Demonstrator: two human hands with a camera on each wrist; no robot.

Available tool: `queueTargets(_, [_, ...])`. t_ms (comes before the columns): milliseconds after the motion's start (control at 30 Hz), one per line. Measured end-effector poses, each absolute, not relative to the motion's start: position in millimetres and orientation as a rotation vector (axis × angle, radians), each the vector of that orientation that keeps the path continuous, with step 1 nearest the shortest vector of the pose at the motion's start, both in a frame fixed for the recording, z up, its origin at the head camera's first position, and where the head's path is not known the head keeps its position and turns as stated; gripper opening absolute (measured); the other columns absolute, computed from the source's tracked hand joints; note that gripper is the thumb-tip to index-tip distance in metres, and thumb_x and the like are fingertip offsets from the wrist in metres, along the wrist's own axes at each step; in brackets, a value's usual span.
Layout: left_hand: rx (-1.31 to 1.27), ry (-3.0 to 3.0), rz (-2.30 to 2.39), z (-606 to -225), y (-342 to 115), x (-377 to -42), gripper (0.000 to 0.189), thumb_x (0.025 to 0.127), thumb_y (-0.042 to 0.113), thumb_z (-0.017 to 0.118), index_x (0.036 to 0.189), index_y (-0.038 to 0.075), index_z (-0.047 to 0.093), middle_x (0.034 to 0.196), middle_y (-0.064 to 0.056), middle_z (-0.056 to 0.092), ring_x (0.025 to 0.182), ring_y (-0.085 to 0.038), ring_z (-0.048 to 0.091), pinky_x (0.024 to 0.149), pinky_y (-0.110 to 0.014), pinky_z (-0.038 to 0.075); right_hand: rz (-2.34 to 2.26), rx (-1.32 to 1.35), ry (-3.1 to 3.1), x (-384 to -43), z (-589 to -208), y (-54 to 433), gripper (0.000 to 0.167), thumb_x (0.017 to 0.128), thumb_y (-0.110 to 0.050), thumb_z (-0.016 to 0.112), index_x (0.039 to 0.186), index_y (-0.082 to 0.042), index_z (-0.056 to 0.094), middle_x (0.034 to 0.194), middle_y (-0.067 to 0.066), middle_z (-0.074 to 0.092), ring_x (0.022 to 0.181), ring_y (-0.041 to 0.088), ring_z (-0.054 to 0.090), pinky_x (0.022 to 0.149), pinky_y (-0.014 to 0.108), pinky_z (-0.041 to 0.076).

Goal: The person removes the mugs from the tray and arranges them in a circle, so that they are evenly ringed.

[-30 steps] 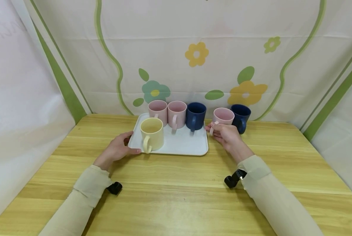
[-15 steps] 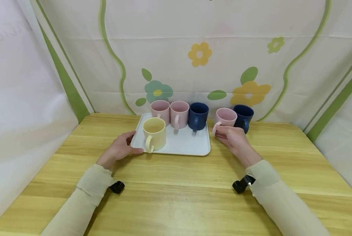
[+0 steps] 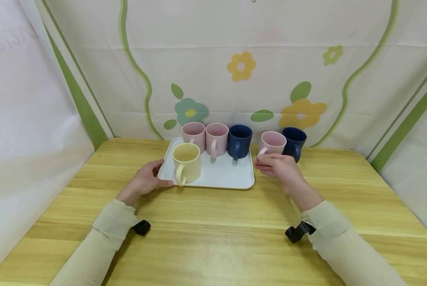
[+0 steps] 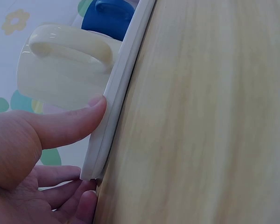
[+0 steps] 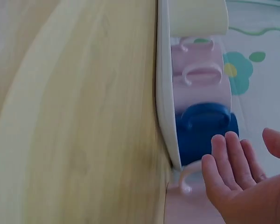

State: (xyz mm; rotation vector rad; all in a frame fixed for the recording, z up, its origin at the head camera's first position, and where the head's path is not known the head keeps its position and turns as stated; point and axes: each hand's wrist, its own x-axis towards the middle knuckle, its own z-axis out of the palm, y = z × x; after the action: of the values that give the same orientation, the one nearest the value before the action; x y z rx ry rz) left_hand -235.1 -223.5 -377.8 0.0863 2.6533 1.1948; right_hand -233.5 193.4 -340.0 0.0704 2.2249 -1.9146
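My left hand [image 3: 146, 176] grips the front left corner of a white tray [image 3: 223, 174], thumb [image 4: 74, 127] along the front rim and fingers round the side. A pale yellow mug [image 3: 190, 169] stands on the tray close to that hand. Behind it are two pink mugs [image 3: 193, 135] and a navy blue mug [image 3: 239, 141], handles facing forward. Right of the tray, another pink mug [image 3: 272, 143] stands on the table. Just in front of its handle is my right hand [image 3: 279, 169], fingers straight and holding nothing in the right wrist view.
A second navy blue mug [image 3: 294, 139] stands on the wooden table [image 3: 213, 238], right beside the pink one. White cloth with a flower print [image 3: 241, 66] hangs directly behind the table. More white cloth [image 3: 31, 119] closes off the left side.
My right hand has let go of the pink mug's handle and drawn back slightly, its fingers straightening. My left hand stays at the tray's corner. The mugs stand where they were.
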Motion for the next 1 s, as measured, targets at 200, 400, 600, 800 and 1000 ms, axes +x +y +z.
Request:
queueTargets(200, [0.095, 2.662, 1.193, -379, -224, -235, 0.099, 0.092, 0.023, 0.084, 0.166, -0.005, 0.025, 0.153, -0.032, 0.051, 0.134, -0.041, 0.051, 0.117, -0.057, 0.041, -1.889, -0.013, 2.198, -230, -340, 167, 0.044, 0.107, -0.025, 0.066, 0.139, 0.005, 0.065, 0.124, 0.007, 0.079, 0.111, 0.014, 0.077, 0.106, 0.032, 0.057])
queueTargets(400, [0.101, 2.666, 1.193, -379, -224, -235, 0.098, 0.092, 0.023, 0.085, 0.165, -0.005, 0.026, 0.150, -0.031, 0.054, 0.129, -0.039, 0.053, 0.113, -0.054, 0.043, -1.913, -0.079, 2.137, -230, -342, 141, 0.042, 0.105, -0.023, 0.068, 0.135, 0.007, 0.067, 0.120, 0.009, 0.080, 0.109, 0.019, 0.078, 0.107, 0.041, 0.056])
queueTargets(600, [0.102, 2.670, 1.189, -380, -224, -235, 0.098, 0.092, 0.024, 0.085, 0.165, -0.005, 0.026, 0.149, -0.030, 0.054, 0.127, -0.039, 0.053, 0.113, -0.054, 0.043, -1.939, -0.164, 2.074, -227, -344, 119, 0.039, 0.105, -0.021, 0.068, 0.133, 0.006, 0.068, 0.123, 0.014, 0.079, 0.115, 0.027, 0.077, 0.112, 0.050, 0.052])
queueTargets(800, [0.104, 2.670, 1.185, -379, -224, -234, 0.099, 0.092, 0.024, 0.085, 0.165, -0.005, 0.025, 0.151, -0.031, 0.052, 0.130, -0.040, 0.052, 0.115, -0.056, 0.043, -1.917, -0.212, 2.002, -224, -344, 99, 0.036, 0.106, -0.020, 0.066, 0.133, 0.002, 0.070, 0.131, 0.017, 0.076, 0.121, 0.031, 0.074, 0.114, 0.052, 0.051])
queueTargets(1000, [0.100, 2.669, 1.177, -378, -224, -234, 0.101, 0.092, 0.026, 0.085, 0.166, -0.004, 0.024, 0.153, -0.031, 0.052, 0.132, -0.040, 0.051, 0.117, -0.057, 0.041, -1.915, -0.279, 1.941, -219, -346, 81, 0.040, 0.106, -0.017, 0.063, 0.140, 0.005, 0.064, 0.137, 0.022, 0.071, 0.127, 0.033, 0.071, 0.117, 0.053, 0.048])
